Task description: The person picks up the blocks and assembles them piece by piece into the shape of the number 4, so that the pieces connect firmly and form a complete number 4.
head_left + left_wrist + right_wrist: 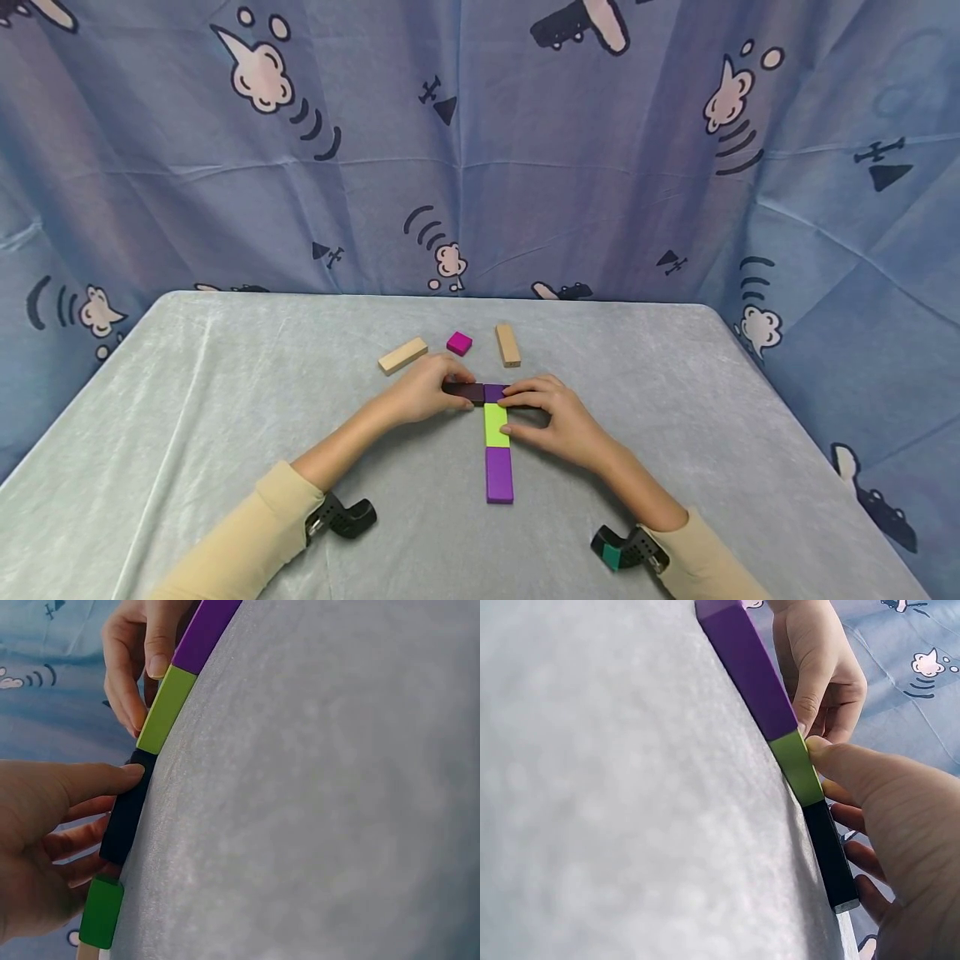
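Coloured blocks lie in a T on the cloth. My left hand (pixel 429 389) pinches the dark block (pixel 467 394) on the left arm of the T, thumb on its near side and fingers beyond. A small purple block (pixel 493 392) sits at the junction. Below it run a lime block (pixel 496 426) and a long purple block (pixel 498 476). My right hand (pixel 558 419) spreads over the right arm, thumb touching the lime block's side and fingertips at the junction. Its fingers partly cover another dark block (pixel 829 855). Beside my left fingers, the left wrist view shows a green block (pixel 102 913).
Beyond the hands lie two plain wooden blocks, one at left (pixel 402 356) and one at right (pixel 507 346), with a magenta block (pixel 459 343) between them. A patterned blue curtain (pixel 480 150) hangs behind the pale cloth-covered table (pixel 247 383).
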A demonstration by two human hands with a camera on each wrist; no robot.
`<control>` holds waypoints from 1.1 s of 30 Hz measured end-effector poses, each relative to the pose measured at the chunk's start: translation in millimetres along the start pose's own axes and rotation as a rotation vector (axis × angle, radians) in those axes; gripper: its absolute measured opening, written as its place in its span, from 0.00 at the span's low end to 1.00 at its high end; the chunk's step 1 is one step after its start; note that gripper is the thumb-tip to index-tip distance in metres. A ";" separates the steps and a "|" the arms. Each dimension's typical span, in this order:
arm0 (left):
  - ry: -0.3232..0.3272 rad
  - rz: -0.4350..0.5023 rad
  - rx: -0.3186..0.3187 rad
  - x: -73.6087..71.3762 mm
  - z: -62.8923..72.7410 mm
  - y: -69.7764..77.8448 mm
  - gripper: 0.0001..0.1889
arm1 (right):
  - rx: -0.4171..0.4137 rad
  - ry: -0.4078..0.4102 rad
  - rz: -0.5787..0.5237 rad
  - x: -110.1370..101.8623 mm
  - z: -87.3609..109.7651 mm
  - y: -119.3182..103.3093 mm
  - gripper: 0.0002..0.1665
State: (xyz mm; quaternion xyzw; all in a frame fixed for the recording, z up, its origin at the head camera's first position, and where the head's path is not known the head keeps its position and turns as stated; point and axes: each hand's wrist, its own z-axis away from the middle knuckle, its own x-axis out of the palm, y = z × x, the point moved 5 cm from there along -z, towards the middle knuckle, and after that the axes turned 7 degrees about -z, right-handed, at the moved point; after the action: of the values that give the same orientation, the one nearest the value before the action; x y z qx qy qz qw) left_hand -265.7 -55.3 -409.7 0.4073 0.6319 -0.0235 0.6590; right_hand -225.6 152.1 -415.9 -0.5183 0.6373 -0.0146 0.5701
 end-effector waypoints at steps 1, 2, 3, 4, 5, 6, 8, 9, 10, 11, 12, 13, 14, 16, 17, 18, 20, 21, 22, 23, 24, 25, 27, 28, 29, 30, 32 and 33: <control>-0.001 0.002 0.000 0.1 -0.2 0.0 0.17 | 0.000 0.000 0.001 0.0 0.0 -0.1 0.18; -0.001 0.002 0.001 0.1 -0.3 0.0 0.17 | -0.001 0.000 0.001 -0.1 -0.1 -0.2 0.18; -0.002 0.003 0.000 0.1 -0.3 0.0 0.17 | -0.001 0.000 0.002 -0.1 -0.2 -0.4 0.18; -0.003 0.004 -0.001 0.1 -0.3 -0.1 0.17 | -0.003 0.001 0.003 -0.1 -0.2 -0.5 0.18; -0.004 0.006 -0.001 0.0 -0.4 -0.1 0.17 | -0.003 0.001 0.004 -0.1 -0.3 -0.6 0.18; -0.005 0.007 -0.002 0.0 -0.4 -0.2 0.17 | -0.003 0.001 0.004 -0.1 -0.4 -0.7 0.18; -0.006 0.009 -0.002 0.1 -0.4 -0.4 0.17 | -0.003 0.000 0.004 -0.1 -0.5 -0.8 0.19; -0.007 0.010 -0.002 0.1 -0.3 -0.5 0.17 | -0.002 0.000 0.004 -0.1 -0.6 -0.8 0.19; -0.007 0.011 -0.001 0.0 -0.4 -0.5 0.17 | -0.002 0.000 0.005 -0.1 -0.6 -0.7 0.19; -0.007 0.012 0.000 -0.1 -0.5 -0.3 0.17 | -0.001 -0.001 0.004 0.0 -0.6 -0.7 0.19; -0.007 0.013 0.001 -0.1 -0.6 -0.3 0.17 | 0.001 -0.002 0.003 -0.1 -0.6 -0.7 0.18; -0.008 0.013 0.003 -0.1 -0.7 -0.1 0.17 | 0.001 -0.002 0.003 -0.2 -0.6 -0.7 0.18; -0.008 0.015 0.005 -0.1 -0.9 0.0 0.17 | 0.001 -0.003 0.002 -0.2 -0.6 -0.7 0.18; -0.011 0.020 0.006 0.1 -1.2 0.0 0.17 | 0.001 -0.003 0.001 -0.5 -0.5 -0.8 0.18; -0.012 0.022 0.006 0.2 -1.3 -0.2 0.17 | 0.001 -0.003 0.001 -0.7 -0.4 -0.7 0.18; -0.013 0.024 0.007 0.2 -1.4 0.0 0.17 | 0.001 -0.002 0.001 -0.8 -0.3 -0.7 0.18; -0.015 0.028 0.007 0.4 -1.3 -0.2 0.17 | 0.003 -0.002 0.000 -1.0 0.1 -0.1 0.18; -0.015 0.030 0.007 0.4 -1.2 -0.1 0.17 | 0.003 -0.001 0.000 -1.0 0.4 0.2 0.18; -0.014 0.032 0.008 0.4 -1.1 0.0 0.17 | 0.004 -0.001 0.001 -1.0 0.7 0.5 0.18; -0.013 0.034 0.010 0.2 -1.0 0.3 0.17 | 0.006 -0.001 0.000 -0.9 0.9 0.8 0.18; -0.012 0.036 0.013 0.0 -0.9 0.5 0.17 | 0.007 -0.002 -0.001 -0.9 1.1 1.0 0.18; -0.012 0.042 0.013 -0.2 -0.6 0.3 0.17 | 0.009 -0.003 -0.001 -0.9 1.4 1.3 0.18; -0.010 0.054 0.016 -1.3 -0.1 0.2 0.18 | 0.012 -0.005 -0.001 -0.7 1.6 1.4 0.18; -0.008 0.057 0.016 -2.1 0.3 -0.1 0.18 | 0.013 -0.007 -0.001 -0.6 1.6 1.2 0.18; -0.006 0.060 0.014 -2.9 0.9 -0.7 0.18 | 0.013 -0.009 -0.001 -0.6 1.6 1.2 0.18; -0.004 0.064 0.013 -4.1 1.4 -1.1 0.18 | 0.012 -0.010 -0.002 -0.5 1.5 1.0 0.18; 0.005 0.063 0.013 -6.3 2.5 -2.0 0.18 | 0.012 -0.013 0.000 -0.2 1.1 0.7 0.18; 0.009 0.061 0.014 -7.5 3.0 -2.3 0.18 | 0.013 -0.014 0.001 -0.2 1.0 0.5 0.18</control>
State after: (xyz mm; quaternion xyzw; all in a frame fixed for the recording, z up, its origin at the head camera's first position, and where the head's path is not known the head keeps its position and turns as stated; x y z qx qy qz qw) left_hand -266.0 -62.2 -404.9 0.4309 0.6222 -0.0060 0.6535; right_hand -225.3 153.0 -416.5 -0.5145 0.6333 -0.0148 0.5779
